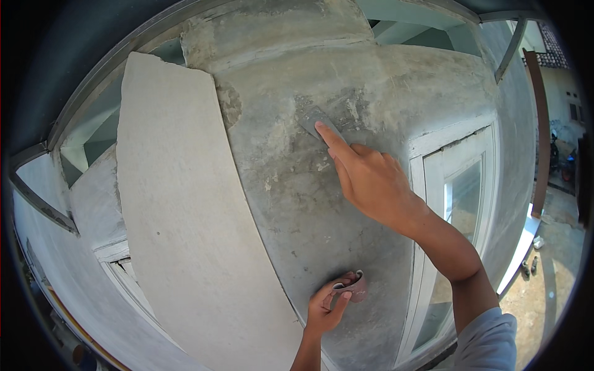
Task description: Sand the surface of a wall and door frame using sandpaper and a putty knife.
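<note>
My right hand (371,176) holds a flat grey scraper blade (312,119) against the upper part of a grey plastered wall (297,204), its index finger stretched along the blade. Dark, rough patches and pale flaking spots surround the blade. Lower down, my left hand (327,303) grips a curled reddish-brown piece (358,288), perhaps sandpaper, between thumb and fingers, close in front of the wall. What the piece holds inside its curl cannot be told.
A large off-white panel (185,195) with a ragged top edge stands left of the grey plaster. At right is a white-framed glass window (464,195). Metal frame bars (102,60) arch overhead at the left. Outside at right are a brown post (539,139) and shoes (526,269) on the ground.
</note>
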Demonstrator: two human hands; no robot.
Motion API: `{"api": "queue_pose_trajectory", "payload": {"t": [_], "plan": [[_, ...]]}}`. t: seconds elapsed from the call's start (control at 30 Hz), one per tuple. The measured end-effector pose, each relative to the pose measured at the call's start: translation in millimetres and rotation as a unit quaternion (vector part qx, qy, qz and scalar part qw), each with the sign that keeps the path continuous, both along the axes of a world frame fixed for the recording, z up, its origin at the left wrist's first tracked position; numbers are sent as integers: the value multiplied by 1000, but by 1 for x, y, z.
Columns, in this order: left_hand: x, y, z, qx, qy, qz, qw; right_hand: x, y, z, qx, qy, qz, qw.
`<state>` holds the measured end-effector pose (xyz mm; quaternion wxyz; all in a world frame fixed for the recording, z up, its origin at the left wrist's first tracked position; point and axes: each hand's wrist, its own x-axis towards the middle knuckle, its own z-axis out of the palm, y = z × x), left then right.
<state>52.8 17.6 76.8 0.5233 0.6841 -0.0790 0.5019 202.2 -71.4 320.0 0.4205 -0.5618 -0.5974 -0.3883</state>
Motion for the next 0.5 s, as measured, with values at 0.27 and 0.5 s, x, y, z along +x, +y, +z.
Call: {"api": "queue_pose_trajectory", "payload": {"t": [0.27, 0.5], "plan": [[2, -2, -7, 40, -21, -2, 999, 3, 21, 20, 50, -5, 45, 998], [-10, -20, 24, 36, -55, 114, 991, 30, 34, -34, 148, 142, 334, 920]]}}
